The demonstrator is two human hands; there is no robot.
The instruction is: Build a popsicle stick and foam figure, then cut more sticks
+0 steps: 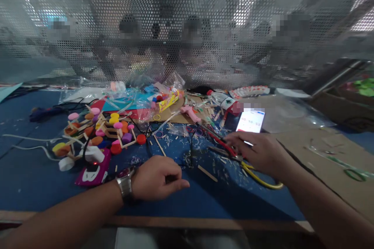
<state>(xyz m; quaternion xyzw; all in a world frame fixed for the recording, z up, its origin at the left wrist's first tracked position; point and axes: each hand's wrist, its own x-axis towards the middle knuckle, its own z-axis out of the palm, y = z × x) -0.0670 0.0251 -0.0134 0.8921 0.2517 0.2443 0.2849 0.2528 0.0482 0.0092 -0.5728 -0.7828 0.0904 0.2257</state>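
My left hand (156, 177) rests on the blue table mat (43, 179) near the front edge, fingers curled into a loose fist around something I cannot make out; a wristwatch (125, 181) is on that wrist. My right hand (258, 149) lies palm down over scissors with yellow handles (260, 177) and a red-handled tool (217, 142), its fingers stretched toward a lit phone (250, 121). A wooden stick (207, 173) lies between the hands.
A stick frame with coloured foam caps (102, 132) stands at the left, beside a pink-and-white device (95, 171). A pink glue gun (191, 113), plastic bags and scraps lie behind. Cardboard (330, 155) covers the right. A perforated screen (187, 27) backs the table; people sit beyond.
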